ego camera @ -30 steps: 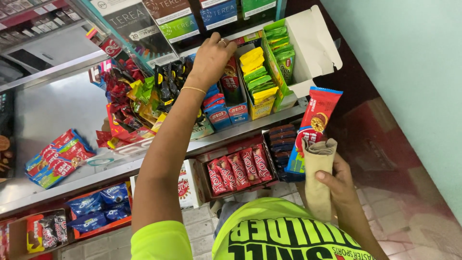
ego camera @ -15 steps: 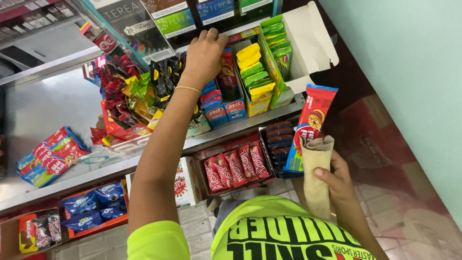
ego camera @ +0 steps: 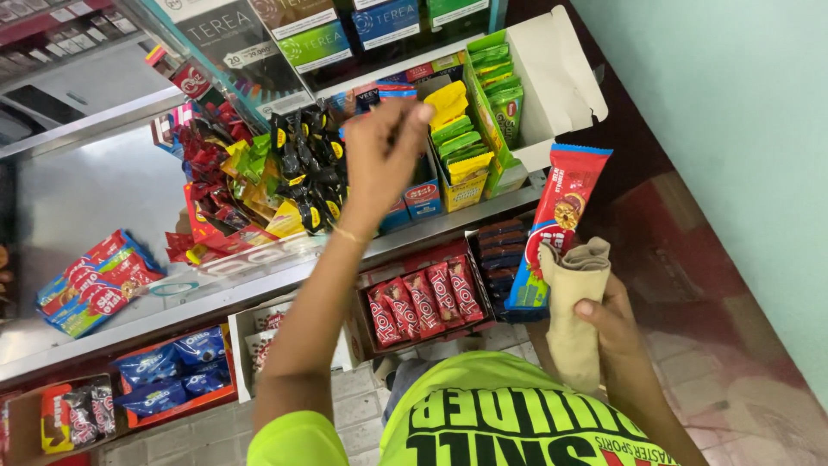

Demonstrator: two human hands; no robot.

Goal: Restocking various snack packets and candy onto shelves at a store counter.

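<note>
My left hand [ego camera: 382, 154] is raised in front of the middle shelf, its back towards me and its fingers bunched near some blue packs [ego camera: 422, 195]; whether it holds anything is hidden. My right hand [ego camera: 609, 324] grips a folded beige cloth [ego camera: 571, 319] together with a long red biscuit packet [ego camera: 567, 207], upright, low at the right. Just right of my left hand, an open white carton [ego camera: 552, 73] holds yellow and green packets [ego camera: 467, 142].
Black and yellow sachets [ego camera: 307, 173] and red sachets [ego camera: 207, 164] hang left of my left hand. On the lower shelf is a box of red bars [ego camera: 423, 298], with blue cookie packs [ego camera: 172, 371] further left. Red packs [ego camera: 95, 280] lie on the steel shelf [ego camera: 69, 207]. A green wall [ego camera: 742, 129] stands at right.
My left hand has drawn back out of the shelf boxes towards me and closed its fingers. My right hand keeps the cloth and red packet in place.
</note>
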